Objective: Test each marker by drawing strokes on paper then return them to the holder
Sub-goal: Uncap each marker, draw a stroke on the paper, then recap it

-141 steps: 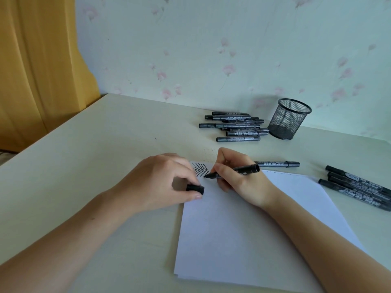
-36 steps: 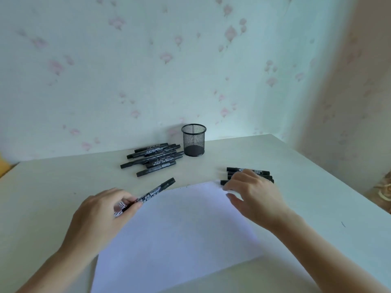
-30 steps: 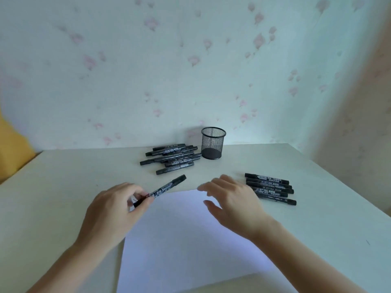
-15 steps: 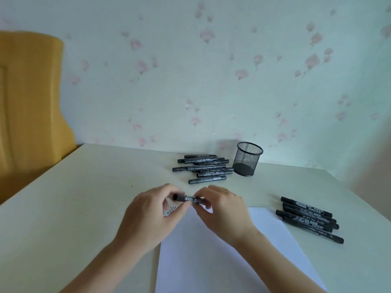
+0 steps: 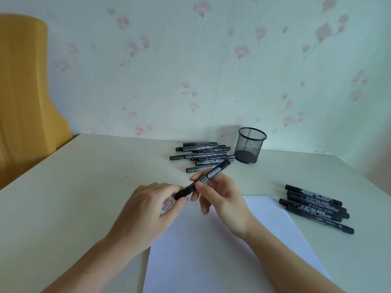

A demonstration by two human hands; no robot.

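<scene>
Both hands hold one black marker [image 5: 211, 172] above the top left corner of the white paper [image 5: 222, 250]. My left hand [image 5: 152, 210] pinches the marker's lower cap end. My right hand [image 5: 220, 197] pinches its barrel, and the far end points up toward the pile of markers [image 5: 201, 155] at the back. Black strokes on the paper's corner show under my left hand. The black mesh holder [image 5: 250, 148] stands upright right of the pile, with no marker showing inside it.
Several more black markers [image 5: 315, 208] lie side by side right of the paper. The cream table [image 5: 84, 187] meets a flowered wall behind. A yellow curtain [image 5: 23, 92] hangs at the far left.
My left hand carried the marker from the paper's left to the middle. My right hand left the right-hand markers and took hold of it. The marker now tilts up toward the pile.
</scene>
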